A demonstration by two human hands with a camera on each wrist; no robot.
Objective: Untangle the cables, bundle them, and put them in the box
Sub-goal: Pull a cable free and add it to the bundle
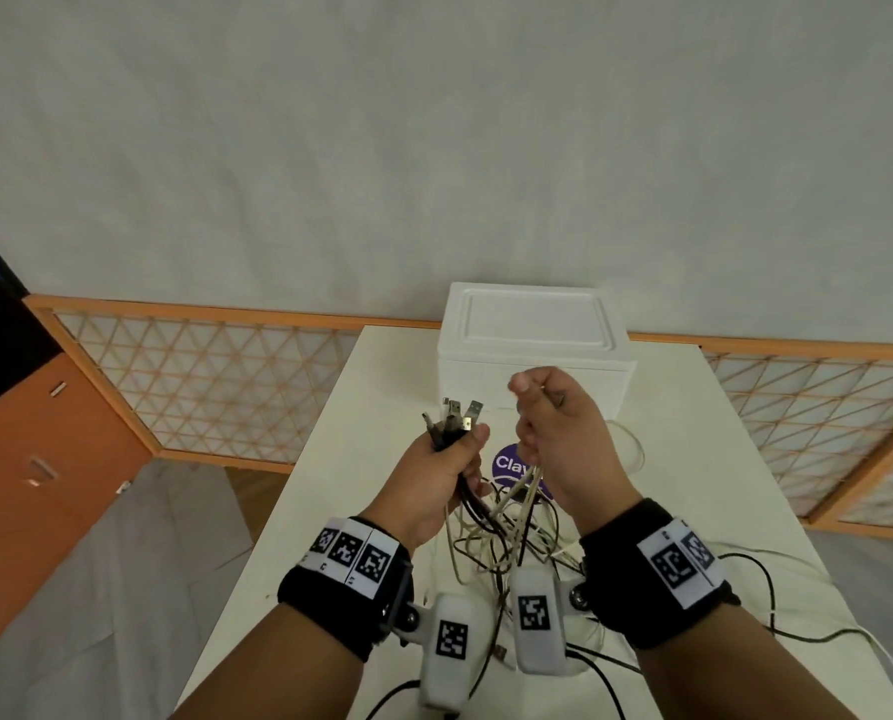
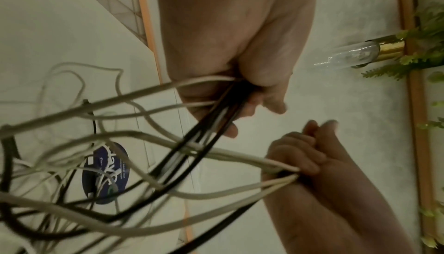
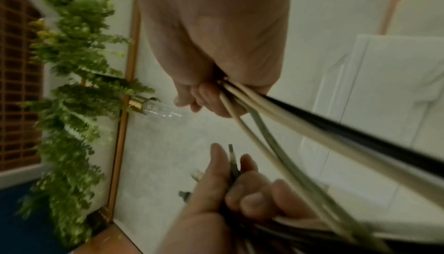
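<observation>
Head view shows the left hand [image 1: 442, 472] clenched round a fistful of plug ends [image 1: 452, 418], and the right hand [image 1: 558, 439] gripping several pale cables [image 1: 527, 485] — both raised over the table [image 1: 382, 387]. Below them the tangle [image 1: 507, 543] looks knotted; nothing seems bundled yet. Farther off, the white foam box [image 1: 532, 345] sits lidded.

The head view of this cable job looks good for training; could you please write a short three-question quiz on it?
1. True or false: the white box has its lid on.
2. Which hand grips the bunch of plug ends? A) left hand B) right hand
3. Fill in: the loose cables hang in a tangle over the white ____.

Key: 1 true; 2 A; 3 table.
</observation>
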